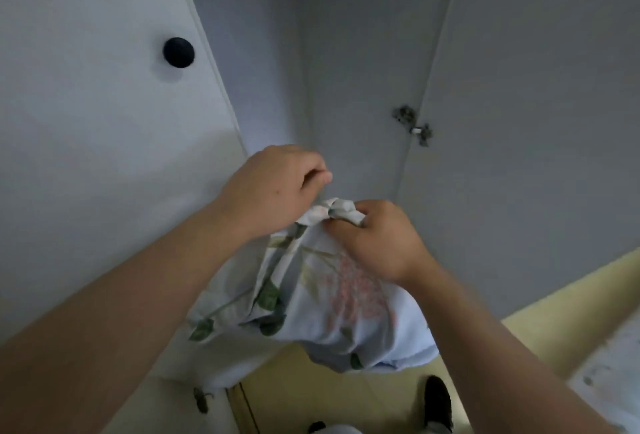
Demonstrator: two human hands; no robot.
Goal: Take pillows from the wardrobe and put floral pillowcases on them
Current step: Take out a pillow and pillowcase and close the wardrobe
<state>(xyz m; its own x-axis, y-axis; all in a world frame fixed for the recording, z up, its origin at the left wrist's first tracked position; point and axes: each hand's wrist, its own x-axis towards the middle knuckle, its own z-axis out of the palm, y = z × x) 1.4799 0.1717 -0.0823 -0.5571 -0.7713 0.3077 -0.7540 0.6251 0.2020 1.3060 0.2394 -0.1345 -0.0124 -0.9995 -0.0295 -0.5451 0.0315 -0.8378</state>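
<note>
Both hands are working at the gathered top of a floral pillowcase, held up in front of the open wardrobe. The right hand is pinching the bunched edge; the left hand is curled nearly closed just beside it, and whether it is gripping fabric is unclear. Judging by the full, rounded sag, a pillow is probably already inside, so the step looks like settling it in. Next would be shaking it down and squaring the corners. Pale blue cloth with pink blooms and green leaves is hanging above the yellow floor.

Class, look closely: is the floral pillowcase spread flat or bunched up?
Bunched: the floral pillowcase hangs gathered at its top, pinched by the right hand.
</note>
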